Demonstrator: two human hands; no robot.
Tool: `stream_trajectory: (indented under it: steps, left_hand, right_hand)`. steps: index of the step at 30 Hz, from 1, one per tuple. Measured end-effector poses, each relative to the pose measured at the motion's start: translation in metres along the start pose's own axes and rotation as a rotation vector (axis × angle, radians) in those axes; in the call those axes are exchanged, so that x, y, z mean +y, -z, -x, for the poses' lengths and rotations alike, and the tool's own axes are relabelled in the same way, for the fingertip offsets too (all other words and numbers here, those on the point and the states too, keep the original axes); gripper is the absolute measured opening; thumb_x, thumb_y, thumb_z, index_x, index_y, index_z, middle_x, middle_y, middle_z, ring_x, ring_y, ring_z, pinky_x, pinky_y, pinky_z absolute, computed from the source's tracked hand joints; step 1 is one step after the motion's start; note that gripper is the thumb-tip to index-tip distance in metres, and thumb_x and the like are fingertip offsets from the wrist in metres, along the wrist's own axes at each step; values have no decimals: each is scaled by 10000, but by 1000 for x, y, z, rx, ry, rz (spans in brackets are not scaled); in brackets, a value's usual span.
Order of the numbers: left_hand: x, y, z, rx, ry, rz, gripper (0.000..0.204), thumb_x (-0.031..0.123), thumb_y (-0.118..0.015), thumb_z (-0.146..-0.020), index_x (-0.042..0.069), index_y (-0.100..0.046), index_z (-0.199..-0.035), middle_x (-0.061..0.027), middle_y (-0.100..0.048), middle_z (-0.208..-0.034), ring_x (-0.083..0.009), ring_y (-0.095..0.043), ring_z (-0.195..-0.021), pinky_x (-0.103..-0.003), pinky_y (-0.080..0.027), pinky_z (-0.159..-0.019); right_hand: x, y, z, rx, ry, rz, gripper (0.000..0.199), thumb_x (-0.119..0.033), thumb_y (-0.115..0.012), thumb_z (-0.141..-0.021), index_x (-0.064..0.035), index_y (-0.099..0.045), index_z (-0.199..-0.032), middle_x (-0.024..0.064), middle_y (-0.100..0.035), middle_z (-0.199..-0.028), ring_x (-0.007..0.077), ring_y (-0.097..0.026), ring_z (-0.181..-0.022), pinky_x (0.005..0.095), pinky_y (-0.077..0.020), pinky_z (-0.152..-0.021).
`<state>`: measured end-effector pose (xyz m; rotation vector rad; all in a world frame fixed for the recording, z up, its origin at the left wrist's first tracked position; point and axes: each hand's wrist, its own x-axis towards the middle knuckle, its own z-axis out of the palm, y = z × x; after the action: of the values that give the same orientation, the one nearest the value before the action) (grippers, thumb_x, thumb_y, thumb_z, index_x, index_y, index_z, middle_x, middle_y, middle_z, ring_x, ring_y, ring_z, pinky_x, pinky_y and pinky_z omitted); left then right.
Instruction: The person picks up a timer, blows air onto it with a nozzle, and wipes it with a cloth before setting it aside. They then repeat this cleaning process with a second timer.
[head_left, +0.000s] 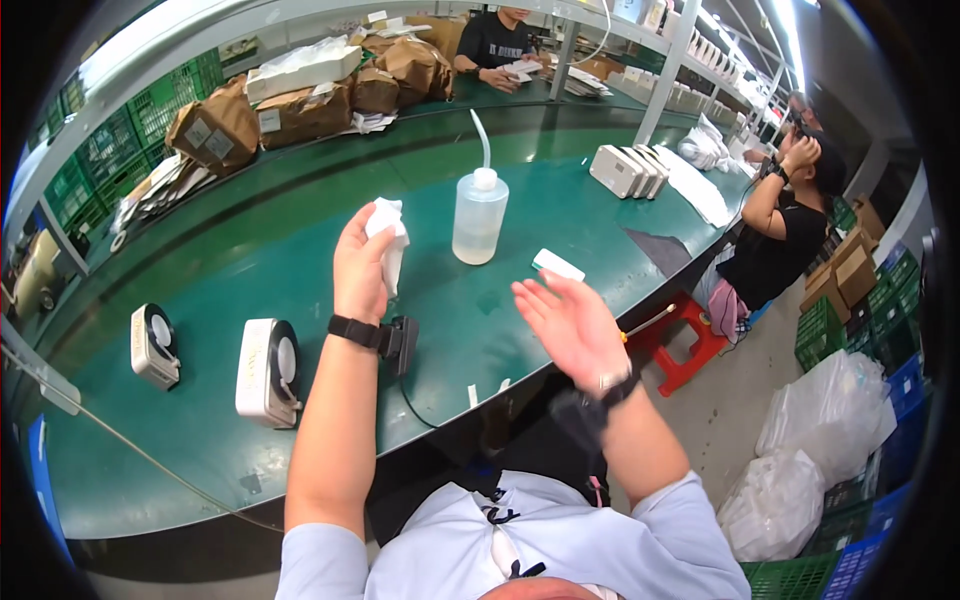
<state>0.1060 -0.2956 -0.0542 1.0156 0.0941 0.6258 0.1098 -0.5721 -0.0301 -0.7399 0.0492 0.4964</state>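
My left hand [362, 268] is raised over the green table, fingers closed on a crumpled white wipe [392, 245]. My right hand [578, 328] is open with the palm turned up and fingers stretched; nothing lies in it. Just beyond its fingertips is a small flat white piece [558, 265]. Between and beyond my hands stands a clear squeeze bottle [480, 220] with a bent spout, partly filled with liquid. A thin rod with a yellow end [650, 322], like a screwdriver, shows beside my right hand; whether they touch I cannot tell.
Two white devices with round black faces [268, 372] [155, 345] stand at left. Several white cases [630, 172] are lined up at right, near a dark cloth [657, 248]. Brown paper parcels [305, 115] line the back. Co-workers sit opposite and at right, by a red stool [690, 345].
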Motion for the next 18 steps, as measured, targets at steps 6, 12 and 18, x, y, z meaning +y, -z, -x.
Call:
stream_trajectory:
  steps: [6,12,18]
  left_hand:
    - [-6,20,-7,-151,-444,-906,454,-32,-641,-832,-2,-612,-1284,-150,-673,-1168,-312,-653,-1051,-394,-522,-953]
    - [3,14,8,-183,-561,-1305,369,6,-658,-773,29,-692,-1140,-189,-652,-1130,-385,-623,-1072,-443,-503,-963]
    - [20,3,12,-40,-593,-1354,170,149,-742,-812,6,-717,-900,-141,-666,-1075,-364,-618,-1029,-428,-512,-879]
  right_hand:
    - [30,-29,-100,323,436,723,849,-82,-813,-777,-14,-346,-1483,202,-334,-1534,336,-497,-1312,449,-387,-1117]
    - [44,-12,-152,141,406,827,963,-128,-866,-730,41,-299,-1489,199,-459,-1469,288,-503,-1317,412,-407,-1098]
    - [31,-7,-167,-134,376,833,821,-156,-861,-765,43,-413,-1424,152,-581,-1360,248,-530,-1289,373,-395,-1098]
